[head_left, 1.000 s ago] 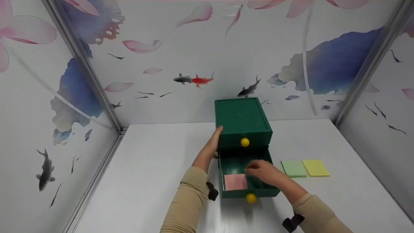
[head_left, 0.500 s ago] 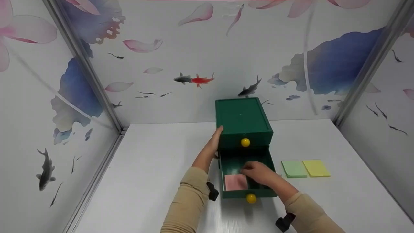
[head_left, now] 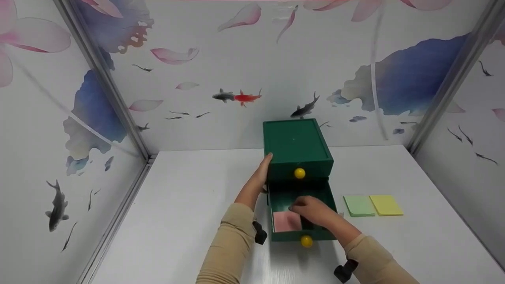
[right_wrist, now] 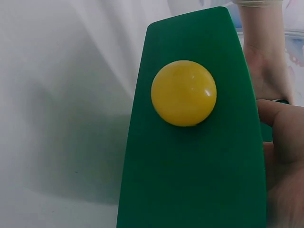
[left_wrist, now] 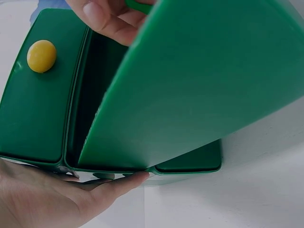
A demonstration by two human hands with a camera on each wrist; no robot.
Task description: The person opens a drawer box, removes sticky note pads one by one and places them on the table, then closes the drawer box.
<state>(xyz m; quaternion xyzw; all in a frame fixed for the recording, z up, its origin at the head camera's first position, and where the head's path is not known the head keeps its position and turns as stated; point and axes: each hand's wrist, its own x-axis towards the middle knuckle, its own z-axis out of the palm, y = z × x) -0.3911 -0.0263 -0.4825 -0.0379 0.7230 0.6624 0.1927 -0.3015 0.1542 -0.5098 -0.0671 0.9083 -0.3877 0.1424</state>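
Observation:
A green drawer cabinet with yellow knobs stands near the back wall. Its lower drawer is pulled out, with a pink sticky note pad in its front left corner. My left hand rests along the cabinet's left side, fingers fairly straight in the left wrist view. My right hand reaches into the drawer, fingertips bunched at the pad's back right corner. In the left wrist view the right-hand fingers show past the drawer wall; I cannot tell whether they pinch anything.
A green sticky note pad and a yellow one lie side by side on the white table, right of the drawer. The upper drawer is pushed in. Printed wall panels enclose the table.
My right hand has moved a little left inside the drawer, its fingertips now at the pink pad's back edge. My left hand and the cabinet stay in place.

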